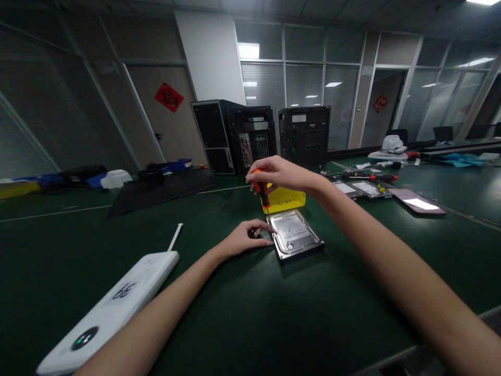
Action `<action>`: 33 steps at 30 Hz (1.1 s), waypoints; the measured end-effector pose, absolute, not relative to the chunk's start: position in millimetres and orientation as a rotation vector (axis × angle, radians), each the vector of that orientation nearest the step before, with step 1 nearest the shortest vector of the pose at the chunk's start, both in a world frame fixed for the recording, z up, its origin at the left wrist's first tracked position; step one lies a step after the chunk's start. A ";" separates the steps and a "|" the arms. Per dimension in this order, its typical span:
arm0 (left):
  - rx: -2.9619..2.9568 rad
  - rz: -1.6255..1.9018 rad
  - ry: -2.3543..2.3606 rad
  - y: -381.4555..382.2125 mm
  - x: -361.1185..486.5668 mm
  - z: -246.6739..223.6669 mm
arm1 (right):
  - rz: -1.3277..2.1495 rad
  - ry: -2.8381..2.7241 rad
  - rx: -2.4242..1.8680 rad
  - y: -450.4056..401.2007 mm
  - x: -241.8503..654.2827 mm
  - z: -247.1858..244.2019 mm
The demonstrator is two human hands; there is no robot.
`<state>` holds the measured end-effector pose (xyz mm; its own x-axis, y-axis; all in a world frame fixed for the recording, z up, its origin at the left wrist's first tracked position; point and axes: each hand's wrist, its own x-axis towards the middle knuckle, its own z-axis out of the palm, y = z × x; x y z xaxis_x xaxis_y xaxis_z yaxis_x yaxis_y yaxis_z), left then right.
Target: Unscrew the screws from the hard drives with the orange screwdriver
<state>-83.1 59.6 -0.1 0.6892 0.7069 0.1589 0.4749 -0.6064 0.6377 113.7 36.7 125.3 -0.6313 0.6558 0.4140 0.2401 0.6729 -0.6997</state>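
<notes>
A silver hard drive [294,233] lies flat on the green table with its label side up. My left hand [247,237] rests at the drive's left edge, fingers and thumb curled against its side. Above that edge, my right hand [274,175] grips a red and black screwdriver [263,193] by the top of its handle. The screwdriver stands nearly upright, its thin shaft reaching down to the drive's left rim; I cannot make out the screw under the tip. Just behind the drive sits a yellow plastic tray [287,198], partly hidden by my right hand.
A white power bank [117,308] with a short white cable lies at the left. Black computer cases [305,138] stand at the back. To the right are other hard drives [370,189], a phone [418,201] and another screwdriver [385,178]. A black mat [156,189] lies at back left.
</notes>
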 end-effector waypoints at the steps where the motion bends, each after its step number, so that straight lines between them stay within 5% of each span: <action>1: 2.333 0.541 0.905 59.6 -83.3 -0.2 | 0.788 -2.228 -0.689 35.5 113.1 125.1; 18: 2.309 0.495 0.906 58.9 -81.5 3.3 | 0.391 -2.223 -0.877 54.2 124.0 113.5; 33: 2.281 0.526 0.924 56.4 -76.1 1.2 | 0.644 -2.305 -0.643 54.0 131.8 117.4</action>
